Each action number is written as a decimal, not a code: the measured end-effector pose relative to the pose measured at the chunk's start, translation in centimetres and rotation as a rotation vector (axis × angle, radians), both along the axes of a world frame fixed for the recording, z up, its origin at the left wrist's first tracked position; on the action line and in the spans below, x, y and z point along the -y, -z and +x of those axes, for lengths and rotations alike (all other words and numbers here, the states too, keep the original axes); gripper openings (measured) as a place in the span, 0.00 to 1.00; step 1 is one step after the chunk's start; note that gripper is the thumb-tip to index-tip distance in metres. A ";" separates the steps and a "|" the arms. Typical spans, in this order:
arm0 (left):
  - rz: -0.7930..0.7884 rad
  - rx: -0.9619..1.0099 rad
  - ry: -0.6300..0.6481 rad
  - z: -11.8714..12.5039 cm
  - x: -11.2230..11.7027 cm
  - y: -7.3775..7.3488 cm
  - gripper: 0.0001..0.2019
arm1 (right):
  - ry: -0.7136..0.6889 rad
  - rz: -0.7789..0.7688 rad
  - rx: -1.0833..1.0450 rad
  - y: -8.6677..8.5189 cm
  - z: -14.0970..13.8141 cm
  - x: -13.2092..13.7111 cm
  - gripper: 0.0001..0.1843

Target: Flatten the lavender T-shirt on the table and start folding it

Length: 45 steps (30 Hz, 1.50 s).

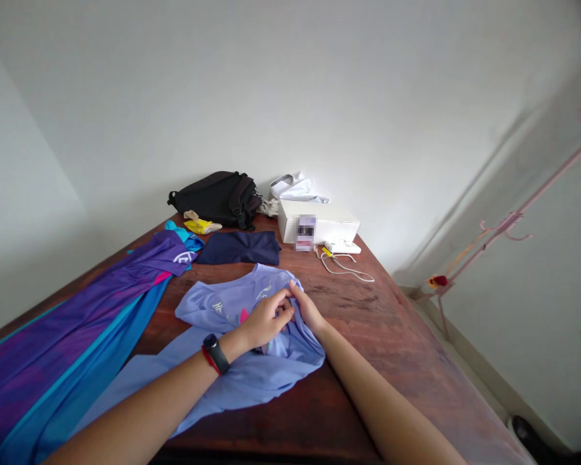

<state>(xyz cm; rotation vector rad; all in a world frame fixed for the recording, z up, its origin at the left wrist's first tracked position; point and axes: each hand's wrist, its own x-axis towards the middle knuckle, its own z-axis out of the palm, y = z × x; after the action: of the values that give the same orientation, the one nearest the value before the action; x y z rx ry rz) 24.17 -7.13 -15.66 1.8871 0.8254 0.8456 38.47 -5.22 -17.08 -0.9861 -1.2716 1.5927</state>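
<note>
A light blue garment (pixel 232 381) lies crumpled on the brown wooden table (pixel 368 323) right in front of me. My left hand (pixel 264 323), with a dark band on its wrist, pinches a fold of this garment near its middle. Beside it, my right hand (pixel 306 309) grips the same fabric, fingers curled and touching the left hand's fingers.
A purple and teal garment (pixel 77 329) stretches along the table's left side. Further back lie a folded navy cloth (pixel 239 248), a yellow item (pixel 201 225), a black backpack (pixel 217 197), a white box (pixel 319 221) and a white device with a cable (pixel 343 247).
</note>
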 end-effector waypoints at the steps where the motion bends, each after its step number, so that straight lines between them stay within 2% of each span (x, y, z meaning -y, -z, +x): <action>1: 0.027 -0.003 0.003 0.0 0.0 0.0 0.19 | 0.004 0.008 -0.008 0.1 0.1 0.1 0.35; 5: 0.096 -0.048 0.071 -0.4 0.1 -0.2 0.35 | -0.019 0.113 0.093 0.3 0.5 0.5 0.35; 9: 0.170 -0.158 0.213 -0.9 0.4 -0.3 0.42 | -0.137 0.163 0.263 0.2 0.7 1.4 0.35; 12: 0.192 -0.175 0.228 -1.2 0.7 -0.6 0.45 | -0.131 0.219 0.272 -0.3 0.5 1.8 0.35; 21: 0.107 -0.065 0.215 -1.2 1.4 -1.7 0.42 | 0.019 0.290 0.305 -1.2 0.0 2.4 0.34; 25: 0.103 -0.001 0.246 -1.2 1.3 -1.5 0.42 | 0.051 0.336 0.314 -1.5 -0.2 2.6 0.34; 30: 0.165 -0.031 0.288 -1.3 0.9 -1.2 0.40 | 0.115 0.404 0.349 -1.7 -0.3 2.7 0.33; 38: 0.257 -0.026 0.273 -0.6 0.1 0.0 0.45 | 0.229 0.471 0.434 -1.2 0.0 2.5 0.31; 45: 0.214 -0.050 0.221 -0.8 1.1 -1.3 0.41 | 0.281 0.521 0.494 -1.1 0.1 2.4 0.30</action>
<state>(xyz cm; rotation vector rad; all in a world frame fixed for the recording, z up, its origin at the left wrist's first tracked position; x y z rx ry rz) 23.34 -8.24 -14.35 2.1494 0.5591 0.7753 38.53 -7.65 -15.99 -1.1833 -1.6774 0.7580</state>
